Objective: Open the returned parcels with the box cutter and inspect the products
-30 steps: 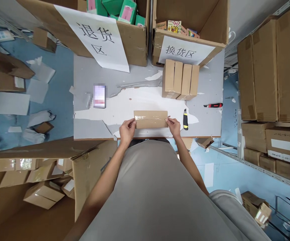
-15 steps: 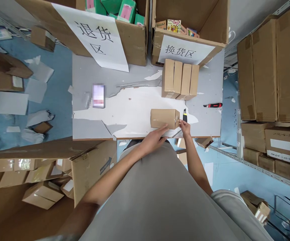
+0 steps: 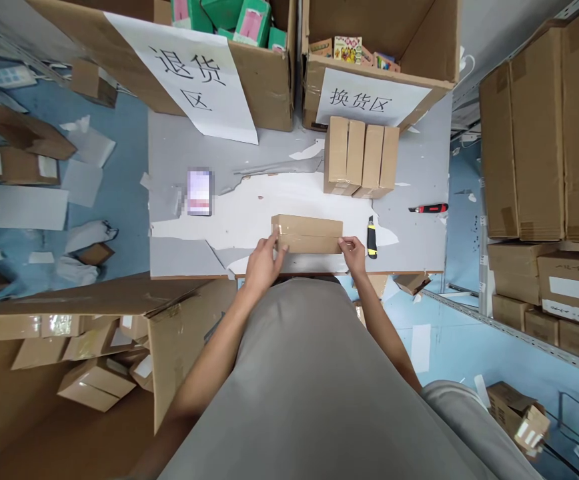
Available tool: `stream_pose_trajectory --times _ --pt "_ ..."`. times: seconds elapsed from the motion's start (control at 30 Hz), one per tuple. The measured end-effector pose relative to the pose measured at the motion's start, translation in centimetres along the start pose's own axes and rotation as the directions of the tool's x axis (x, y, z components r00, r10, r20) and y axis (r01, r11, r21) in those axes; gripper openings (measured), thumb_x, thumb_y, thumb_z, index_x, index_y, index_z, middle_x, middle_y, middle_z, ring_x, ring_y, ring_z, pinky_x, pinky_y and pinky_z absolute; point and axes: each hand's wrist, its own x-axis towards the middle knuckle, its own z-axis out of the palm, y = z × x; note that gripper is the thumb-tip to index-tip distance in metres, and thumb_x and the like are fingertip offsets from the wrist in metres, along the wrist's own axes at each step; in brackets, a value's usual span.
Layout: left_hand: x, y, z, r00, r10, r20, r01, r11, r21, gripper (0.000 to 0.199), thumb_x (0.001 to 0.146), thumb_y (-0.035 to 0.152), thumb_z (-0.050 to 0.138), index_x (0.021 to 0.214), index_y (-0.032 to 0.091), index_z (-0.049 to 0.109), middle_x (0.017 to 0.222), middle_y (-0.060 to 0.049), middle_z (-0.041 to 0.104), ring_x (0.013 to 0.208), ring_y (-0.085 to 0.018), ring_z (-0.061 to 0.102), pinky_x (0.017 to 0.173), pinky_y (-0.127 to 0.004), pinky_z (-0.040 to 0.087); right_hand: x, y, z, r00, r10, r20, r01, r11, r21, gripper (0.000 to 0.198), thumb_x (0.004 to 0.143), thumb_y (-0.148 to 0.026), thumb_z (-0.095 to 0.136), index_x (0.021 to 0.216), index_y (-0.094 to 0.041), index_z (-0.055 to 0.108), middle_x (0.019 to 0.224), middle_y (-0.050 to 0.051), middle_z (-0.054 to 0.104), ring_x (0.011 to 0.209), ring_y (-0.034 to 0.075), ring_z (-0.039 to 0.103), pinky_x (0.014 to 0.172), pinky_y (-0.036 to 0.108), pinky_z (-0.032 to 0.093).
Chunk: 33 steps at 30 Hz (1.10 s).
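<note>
A small brown cardboard box point(image 3: 309, 235) lies on the white patch near the table's front edge, a seam running along its top. My left hand point(image 3: 264, 265) grips its left end, thumb on the near side and fingers around the corner. At the right end, my right hand point(image 3: 353, 255) pinches the near corner between thumb and fingers. Just right of that hand lies a black and yellow box cutter point(image 3: 371, 238). A red and black box cutter point(image 3: 428, 209) rests farther right.
Two upright cardboard boxes point(image 3: 360, 159) stand behind on the table. Large open cartons point(image 3: 379, 80) with paper signs line the back edge. A phone with a blurred screen point(image 3: 199, 192) lies at left. A big carton of boxes point(image 3: 184, 353) stands front left; stacked cartons point(image 3: 534, 147) fill the right.
The small box has shifted left and turned, showing its seamed face. My left hand has moved from its near side to its left end; my right hand has moved slightly left with it.
</note>
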Motion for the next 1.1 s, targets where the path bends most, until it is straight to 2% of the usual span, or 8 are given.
stream_pose_trajectory --times 0.17,0.4,0.5,0.63,0.73,0.83,0.97,1.1 --pt "1.8 -4.2 0.4 0.986 -0.148 -0.071 0.147 0.989 -0.012 0.055 0.115 0.045 0.054 0.155 0.013 0.073 0.137 -0.022 0.078 0.118 -0.037 0.079 0.114 -0.052 0.062 -2.0 -2.4 3.7 0.995 -0.092 -0.044 0.085 0.986 -0.140 0.049 0.104 -0.072 0.064 0.104 -0.024 0.069 0.115 0.013 0.084 0.101 0.027 0.079 0.095 0.044 0.067" --pt "2.5 -7.1 0.3 0.967 -0.210 -0.143 0.191 0.972 -0.135 0.046 0.105 0.034 0.063 0.142 0.014 0.081 0.139 -0.020 0.081 0.118 -0.034 0.081 0.110 -0.047 0.065 -4.5 -4.8 4.0 0.969 -0.247 0.030 0.244 0.922 -0.301 0.038 0.115 -0.055 0.059 0.119 -0.023 0.078 0.120 0.012 0.081 0.107 0.028 0.079 0.098 0.044 0.068" --pt "2.7 -9.2 -0.1 0.946 -0.270 -0.177 0.238 0.954 -0.181 0.046 0.104 0.031 0.061 0.142 0.014 0.081 0.140 -0.019 0.082 0.120 -0.034 0.081 0.118 -0.050 0.061 -6.0 -6.5 5.3 0.921 -0.372 0.114 0.387 0.844 -0.372 0.038 0.117 -0.053 0.061 0.133 -0.024 0.080 0.126 0.012 0.079 0.116 0.028 0.079 0.103 0.042 0.068" --pt "2.9 -11.6 -0.8 0.907 -0.332 -0.258 0.277 0.933 -0.230 0.049 0.102 0.026 0.058 0.143 0.012 0.080 0.144 -0.020 0.081 0.133 -0.033 0.078 0.124 -0.047 0.058 -7.5 -9.5 8.1 0.808 -0.511 0.294 0.589 0.692 -0.417 0.039 0.119 -0.052 0.063 0.145 -0.026 0.078 0.126 0.013 0.078 0.119 0.029 0.078 0.106 0.040 0.066" --pt "3.1 -12.8 -1.3 0.884 -0.383 -0.269 0.334 0.919 -0.210 0.052 0.100 0.022 0.055 0.144 0.011 0.080 0.144 -0.021 0.081 0.137 -0.034 0.077 0.127 -0.048 0.055 -8.1 -11.9 10.7 0.711 -0.542 0.449 0.703 0.567 -0.429 0.044 0.119 -0.055 0.064 0.148 -0.023 0.076 0.122 0.015 0.079 0.116 0.030 0.077 0.105 0.041 0.066" --pt "3.2 -13.8 -1.6 0.866 -0.437 -0.244 0.400 0.897 -0.189 0.052 0.099 0.021 0.057 0.144 0.011 0.081 0.142 -0.021 0.082 0.135 -0.037 0.078 0.128 -0.051 0.054 -8.7 -14.1 13.3 0.643 -0.518 0.564 0.765 0.473 -0.437 0.052 0.121 -0.057 0.057 0.149 -0.017 0.073 0.123 0.018 0.079 0.119 0.032 0.075 0.103 0.042 0.066" --pt "3.3 -14.9 -1.8 0.848 -0.482 -0.218 0.447 0.874 -0.192 0.052 0.097 0.023 0.060 0.142 0.012 0.082 0.140 -0.021 0.083 0.137 -0.038 0.078 0.127 -0.053 0.055 -9.5 -15.7 15.6 0.602 -0.495 0.626 0.797 0.416 -0.438 0.051 0.124 -0.053 0.049 0.148 -0.015 0.071 0.126 0.019 0.078 0.123 0.030 0.073 0.104 0.040 0.065" --pt "3.1 -15.1 -1.9 0.846 -0.483 -0.226 0.446 0.873 -0.197 0.051 0.097 0.025 0.060 0.139 0.012 0.083 0.138 -0.020 0.084 0.132 -0.036 0.080 0.125 -0.051 0.057 -9.4 -15.3 15.1 0.626 -0.503 0.596 0.778 0.455 -0.434 0.049 0.124 -0.053 0.051 0.149 -0.017 0.071 0.126 0.017 0.078 0.125 0.029 0.073 0.104 0.038 0.065"
